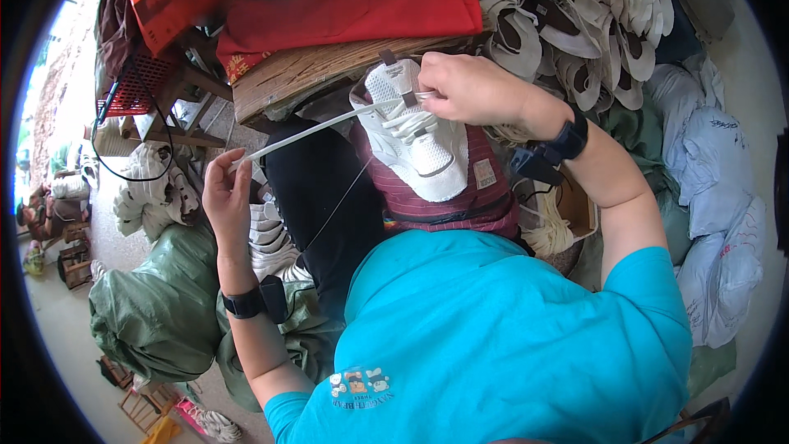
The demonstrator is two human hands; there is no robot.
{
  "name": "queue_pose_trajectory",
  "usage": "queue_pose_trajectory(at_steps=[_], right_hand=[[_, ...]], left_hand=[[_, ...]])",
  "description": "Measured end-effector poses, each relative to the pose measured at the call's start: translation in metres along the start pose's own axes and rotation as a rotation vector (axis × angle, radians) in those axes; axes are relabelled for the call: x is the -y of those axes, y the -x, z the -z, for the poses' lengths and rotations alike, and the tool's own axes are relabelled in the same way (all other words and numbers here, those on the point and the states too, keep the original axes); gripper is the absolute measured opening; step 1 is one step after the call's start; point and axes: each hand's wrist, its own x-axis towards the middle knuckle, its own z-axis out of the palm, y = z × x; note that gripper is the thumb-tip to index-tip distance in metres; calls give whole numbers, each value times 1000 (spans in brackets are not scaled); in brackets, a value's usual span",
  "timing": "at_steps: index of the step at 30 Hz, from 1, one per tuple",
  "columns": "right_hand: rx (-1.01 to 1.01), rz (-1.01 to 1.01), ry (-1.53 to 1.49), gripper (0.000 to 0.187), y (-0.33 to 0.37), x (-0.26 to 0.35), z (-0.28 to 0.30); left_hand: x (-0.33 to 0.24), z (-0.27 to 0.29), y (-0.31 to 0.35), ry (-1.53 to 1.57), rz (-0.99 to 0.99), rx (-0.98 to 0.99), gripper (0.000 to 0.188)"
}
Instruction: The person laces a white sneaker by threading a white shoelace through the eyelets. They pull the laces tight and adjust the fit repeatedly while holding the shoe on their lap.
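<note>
A white shoe upper [423, 156] with a perforated surface lies on a maroon striped cloth [485, 205] over my lap, its toe toward me. White lacing crosses its front below the tongue. My left hand [225, 189] is closed in a pinch on one end of the white shoelace [312, 130], held out to the left of the shoe. The lace stretches taut from there to the upper. Beside the tongue, my right hand [468, 90] is closed with its fingertips on the lace near the top lacing; the fingertips partly overlap the tongue's edge.
A wooden bench [329, 70] with a red cloth [353, 12] stands ahead of my knees. Rows of pale shoe uppers [567, 8] are stacked at the far right. Green sacks [156, 304] sit at left, white sacks [715, 173] at right. A bundle of cream laces [549, 226] hangs beside my lap.
</note>
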Motion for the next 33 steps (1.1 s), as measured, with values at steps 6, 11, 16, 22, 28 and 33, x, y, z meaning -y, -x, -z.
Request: queue_pose_trajectory(at_steps=[6, 11, 16, 22, 28, 33], right_hand=[[215, -360, -749, 20, -7, -13, 16], [263, -385, -629, 22, -13, -8, 22], [289, -385, -597, 26, -19, -8, 25], [119, -39, -229, 27, -9, -13, 10], [143, -160, -150, 29, -15, -14, 7], [71, -167, -42, 27, -17, -10, -1]], left_hand=[[-6, -5, 3, -287, -125, 8, 10], [-10, -10, 7, -200, -38, -33, 14], [1, -11, 10, -77, -18, -30, 15], [7, -17, 12, 19, 70, -14, 19], [-21, 1, 10, 1082, 750, 1, 37], [-12, 33, 12, 1461, 757, 69, 37]])
